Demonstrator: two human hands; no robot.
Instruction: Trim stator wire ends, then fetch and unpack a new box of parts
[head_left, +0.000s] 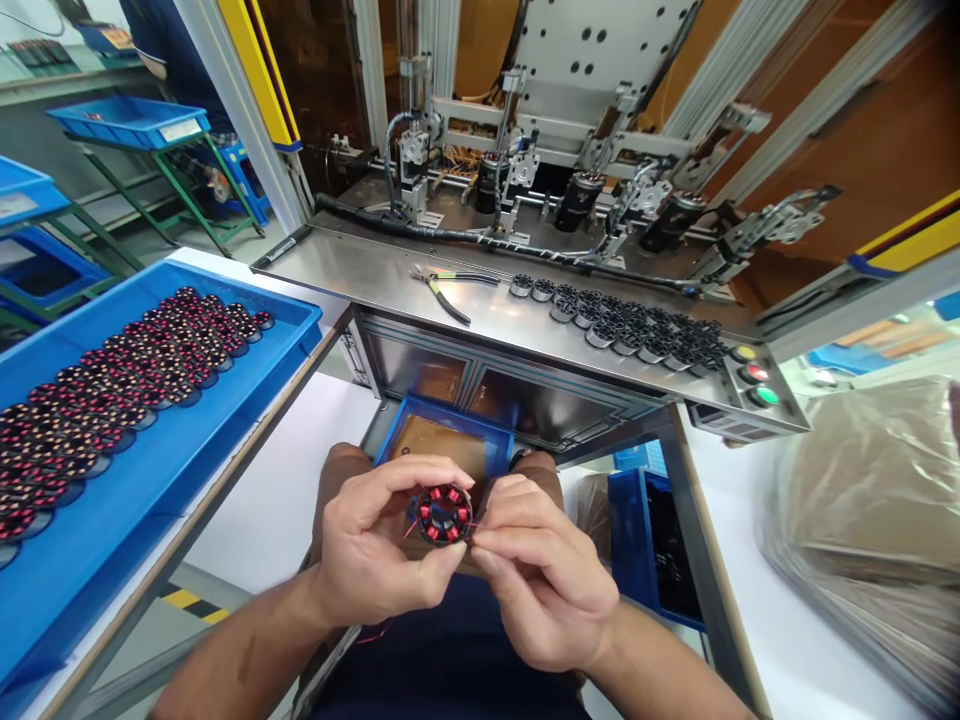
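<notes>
A round black ring part with red wire coils (444,515) is held upright above my lap, its open centre facing me. My left hand (386,540) grips it by the rim, thumb below and fingers above. Beside its right edge, my right hand (536,565) is closed in a pinch at a thin red wire that comes off the ring. The exact hold of those fingertips on the wire is small in view. Another red wire end sticks out at the ring's lower left.
A blue tray (300,335) with many coiled rings lies at left. On the metal ledge (330,262) are pliers (450,285), many black rings (637,325) and a button box (772,395). Machine fixtures stand behind. A plastic-wrapped stack (870,500) is at right. A person (176,50) stands far left.
</notes>
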